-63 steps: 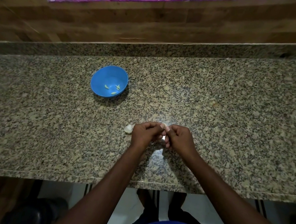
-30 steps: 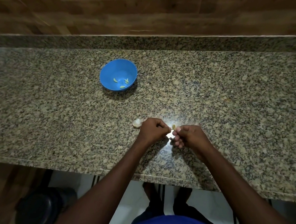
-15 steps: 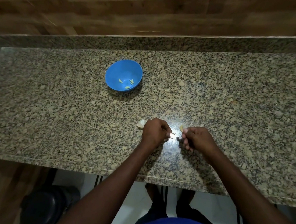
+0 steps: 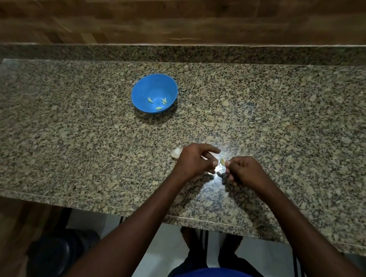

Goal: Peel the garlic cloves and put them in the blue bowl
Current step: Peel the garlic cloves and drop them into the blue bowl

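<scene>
The blue bowl stands on the granite counter with three pale peeled cloves lying in it. Nearer the front edge, my right hand pinches a small yellowish garlic clove at its fingertips. My left hand hovers just left of it, its fingers loosely spread and its index finger stretched toward the clove; I see nothing held in it. A whitish piece of garlic lies on the counter, touching the left side of my left hand.
A bright glare spot on the counter lies between and below my hands. A raised granite ledge backs the counter, with wood panelling behind it. A dark round object sits on the floor under the counter's front edge.
My hands have drawn slightly apart. My left hand has loosened from a pinch into spread fingers. My right hand keeps the clove. The view has shifted, so the bowl sits further right.
</scene>
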Tool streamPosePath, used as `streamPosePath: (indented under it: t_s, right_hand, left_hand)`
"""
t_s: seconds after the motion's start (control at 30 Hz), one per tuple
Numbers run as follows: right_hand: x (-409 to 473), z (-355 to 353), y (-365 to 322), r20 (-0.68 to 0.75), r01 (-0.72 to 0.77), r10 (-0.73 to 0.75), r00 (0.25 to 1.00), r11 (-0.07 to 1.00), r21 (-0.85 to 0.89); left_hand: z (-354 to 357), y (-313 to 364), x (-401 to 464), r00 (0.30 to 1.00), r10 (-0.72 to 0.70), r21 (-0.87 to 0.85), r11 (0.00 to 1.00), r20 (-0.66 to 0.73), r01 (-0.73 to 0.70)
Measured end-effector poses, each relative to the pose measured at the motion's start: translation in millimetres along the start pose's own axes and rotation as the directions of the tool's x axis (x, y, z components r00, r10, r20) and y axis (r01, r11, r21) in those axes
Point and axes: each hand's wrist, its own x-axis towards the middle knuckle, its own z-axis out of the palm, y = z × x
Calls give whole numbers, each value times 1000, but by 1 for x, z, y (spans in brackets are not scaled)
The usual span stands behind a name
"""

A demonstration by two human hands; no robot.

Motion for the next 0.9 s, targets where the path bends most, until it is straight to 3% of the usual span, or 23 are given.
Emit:
streamPosePath:
  t_s: [0.1,0.23,0.4,0.6,0.7,0.77,0.83,0.9]
  right_hand:
    - [0,0,0,20,-4,4,1000,1000,-20]
    - [-4,-1,-3,86,-2,-1,996,999,43]
    - [-9,-4,-5,189,-15,3,982,998,64]
    - [-8,-7,-3,223,-84,25,974,963,257]
    - [-9,-6,-6,230,-98,28,973,949,300]
    - [-10,-6,-10,177,-62,28,984,981,186]
    - [-8,-4,-10,63,62,-56,996,994,-95]
    - [-4,0,-7,-12,200,-229,973,870,-450]
  left_hand:
    - [1,1,-2,997,80,28,996,5,-80]
    - [1,-4,-3,996,82,-59,995,20,-80]
    - [-1,-2,-8,994,105,-47,993,29,-104]
    - [-2,1,-9,998,9,-331,944,55,9]
    - [-4,2,-8,997,-15,-393,919,81,45]
    - [-3,0,-7,997,-25,-342,939,68,47]
    - [0,-1,-6,998,-52,-260,964,35,60]
    - [3,0,-3,995,-95,-230,969,2,93]
